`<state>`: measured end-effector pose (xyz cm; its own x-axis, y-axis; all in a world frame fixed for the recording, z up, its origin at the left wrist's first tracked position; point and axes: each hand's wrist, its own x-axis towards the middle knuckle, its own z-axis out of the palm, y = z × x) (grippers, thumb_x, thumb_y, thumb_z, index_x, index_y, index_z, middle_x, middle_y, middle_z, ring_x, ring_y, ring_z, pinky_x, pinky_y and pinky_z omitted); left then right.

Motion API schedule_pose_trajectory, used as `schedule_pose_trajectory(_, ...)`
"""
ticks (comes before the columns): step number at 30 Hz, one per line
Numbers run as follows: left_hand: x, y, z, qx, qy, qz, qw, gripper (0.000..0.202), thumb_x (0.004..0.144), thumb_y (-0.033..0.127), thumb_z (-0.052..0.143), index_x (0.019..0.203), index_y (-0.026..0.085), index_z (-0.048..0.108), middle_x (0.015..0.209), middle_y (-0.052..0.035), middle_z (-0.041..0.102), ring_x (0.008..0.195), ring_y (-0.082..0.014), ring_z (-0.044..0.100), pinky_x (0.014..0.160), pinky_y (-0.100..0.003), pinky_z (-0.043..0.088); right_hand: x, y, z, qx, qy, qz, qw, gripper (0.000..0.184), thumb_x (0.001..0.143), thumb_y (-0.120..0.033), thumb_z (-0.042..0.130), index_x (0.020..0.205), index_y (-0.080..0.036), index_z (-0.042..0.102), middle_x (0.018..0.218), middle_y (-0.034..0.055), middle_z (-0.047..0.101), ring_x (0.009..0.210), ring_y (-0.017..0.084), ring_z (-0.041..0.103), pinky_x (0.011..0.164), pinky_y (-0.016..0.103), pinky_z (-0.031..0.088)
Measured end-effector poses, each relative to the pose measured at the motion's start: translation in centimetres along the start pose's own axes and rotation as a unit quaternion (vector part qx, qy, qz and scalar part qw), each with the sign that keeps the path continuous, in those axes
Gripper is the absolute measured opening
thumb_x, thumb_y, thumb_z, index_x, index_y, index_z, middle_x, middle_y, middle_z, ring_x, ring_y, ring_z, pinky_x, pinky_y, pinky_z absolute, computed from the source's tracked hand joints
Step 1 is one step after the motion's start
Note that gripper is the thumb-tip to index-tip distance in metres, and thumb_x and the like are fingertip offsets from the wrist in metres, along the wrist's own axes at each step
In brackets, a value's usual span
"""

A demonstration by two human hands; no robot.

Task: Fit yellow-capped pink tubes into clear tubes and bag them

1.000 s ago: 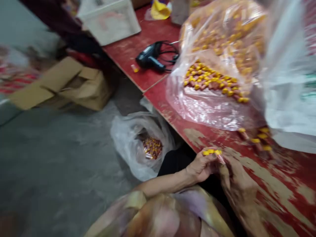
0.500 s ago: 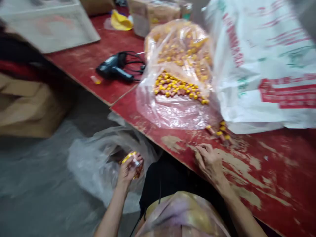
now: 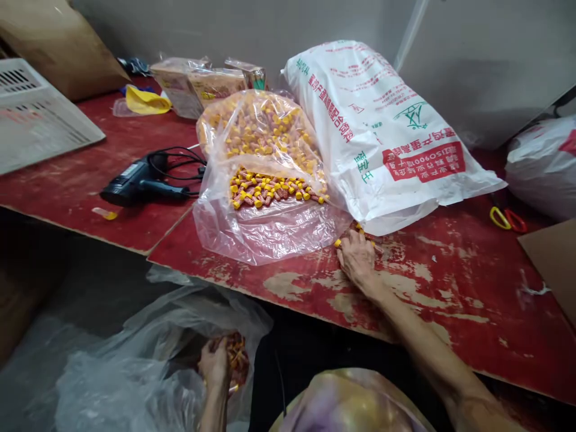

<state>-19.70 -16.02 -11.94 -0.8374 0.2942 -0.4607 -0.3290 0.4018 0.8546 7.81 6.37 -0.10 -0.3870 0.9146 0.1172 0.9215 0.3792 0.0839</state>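
My left hand [image 3: 213, 363] is low beside my lap, at the mouth of a clear plastic bag [image 3: 130, 378]. Its fingers bend down against a heap of small tubes [image 3: 237, 354] with reddish contents and yellow caps; the fingertips are hidden. On the red table, my right hand [image 3: 357, 258] lies palm down with its fingers apart, over a few loose yellow-capped tubes [image 3: 338, 243] at the corner of a white printed sack [image 3: 382, 132]. A large clear bag [image 3: 270, 240] full of the same tubes lies open left of that hand.
A black heat gun [image 3: 144, 180] with a coiled cord rests on the red table [image 3: 270, 270], near a single tube [image 3: 105, 213]. Wrapped boxes [image 3: 216, 84] stand behind. Scissors [image 3: 508, 219], a white bag [image 3: 546, 162] and cardboard [image 3: 555, 264] are at the right.
My left hand, which held several yellow-capped tubes, has gone lower into the plastic bag. My right hand has moved forward from the table's edge onto the loose tubes. The view has shifted right.
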Motion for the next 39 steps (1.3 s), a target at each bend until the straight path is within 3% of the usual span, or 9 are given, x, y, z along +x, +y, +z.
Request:
schedule_pose_trajectory(3,-2.2,3.8,2.4,-0.025,0.007,0.132,0.991,0.033,0.07,0.021,0.063,0.102,0.019,0.057,0.092,-0.0027,0.065,0.092,-0.0193,0.062,0.089,-0.033,0.047,-3.1,1.9,-1.8,0.05,-0.039,-0.019,0.998,0.028,0.094,-0.031,0.036,0.093,-0.016,0.06,0.089,0.0097,0.065,0.079,0.018,0.057,0.065,0.028,0.031)
schedule_pose_trajectory(6,-7.0,7.5,5.8,-0.031,-0.117,0.222,0.968,0.035,0.074,0.029,0.065,0.108,0.02,0.06,0.097,-0.0036,0.065,0.085,-0.0173,0.063,0.082,-0.029,0.049,-5.8,5.0,-3.5,0.039,-0.156,-0.02,0.987,0.034,0.094,-0.037,0.036,0.085,-0.018,0.063,0.075,0.0065,0.068,0.064,0.016,0.06,0.055,0.026,0.026)
schedule_pose_trajectory(11,-14.6,9.2,12.0,-0.001,-0.441,0.075,0.894,0.027,0.072,0.033,0.068,0.092,0.016,0.064,0.076,-0.0029,0.065,0.056,-0.0124,0.058,0.052,-0.022,0.046,-6.7,7.2,-4.0,-0.049,-0.28,-0.032,0.958,0.03,0.086,-0.013,0.043,0.071,-0.012,0.068,0.068,0.014,0.069,0.063,0.021,0.065,0.051,0.026,0.029)
schedule_pose_trajectory(15,-17.4,7.6,14.9,0.012,-0.549,-0.018,0.835,0.031,0.07,0.037,0.069,0.09,0.014,0.062,0.073,-0.0028,0.064,0.053,-0.0104,0.056,0.046,-0.02,0.041,-5.3,6.4,-3.6,-0.032,-0.311,-0.031,0.949,0.026,0.079,-0.002,0.046,0.075,-0.009,0.071,0.074,0.0166,0.07,0.069,0.023,0.067,0.052,0.025,0.037)
schedule_pose_trajectory(20,-19.5,6.4,16.2,-0.02,-0.562,-0.129,0.817,0.037,0.069,0.041,0.073,0.089,0.012,0.06,0.078,-0.0066,0.065,0.063,-0.0142,0.062,0.058,-0.025,0.049,-5.9,6.8,-2.6,0.009,-0.289,0.011,0.957,0.023,0.084,-0.013,0.047,0.082,-0.012,0.069,0.078,0.0149,0.071,0.069,0.022,0.067,0.054,0.025,0.039)
schedule_pose_trajectory(24,-20.4,6.4,16.9,-0.128,-0.546,-0.24,0.793,0.033,0.072,0.036,0.073,0.093,0.014,0.06,0.09,-0.0079,0.066,0.078,-0.0165,0.065,0.071,-0.028,0.052,-9.2,4.9,-1.2,0.152,-0.118,0.006,0.981,0.027,0.092,-0.021,0.038,0.094,-0.017,0.065,0.081,0.0071,0.069,0.07,0.015,0.062,0.06,0.024,0.04)
schedule_pose_trajectory(29,-19.1,7.0,17.3,-0.238,-0.466,-0.238,0.818,0.031,0.066,0.025,0.077,0.09,0.013,0.062,0.079,-0.0023,0.065,0.067,-0.011,0.062,0.067,-0.024,0.051,-8.3,3.2,-0.2,0.197,0.074,-0.012,0.978,0.025,0.092,-0.025,0.04,0.103,-0.018,0.061,0.096,0.0087,0.061,0.089,0.019,0.054,0.074,0.028,0.039)
schedule_pose_trajectory(33,-18.2,7.4,16.9,-0.211,-0.455,-0.24,0.831,0.035,0.065,0.027,0.076,0.092,0.012,0.061,0.074,-0.0027,0.064,0.06,-0.012,0.061,0.058,-0.024,0.05,-3.3,4.8,1.0,0.046,0.051,0.067,0.995,0.019,0.089,-0.024,0.046,0.099,-0.016,0.06,0.095,0.011,0.057,0.088,0.023,0.048,0.071,0.032,0.033)
schedule_pose_trajectory(39,-18.5,6.9,16.3,-0.169,-0.469,-0.219,0.839,0.043,0.056,0.022,0.082,0.09,0.015,0.058,0.06,0.0046,0.056,0.048,-0.0081,0.053,0.046,-0.019,0.043,-2.9,5.6,0.8,0.028,0.033,-0.04,0.998,0.016,0.09,-0.02,0.043,0.093,-0.014,0.057,0.099,0.0132,0.06,0.087,0.021,0.05,0.073,0.032,0.029)
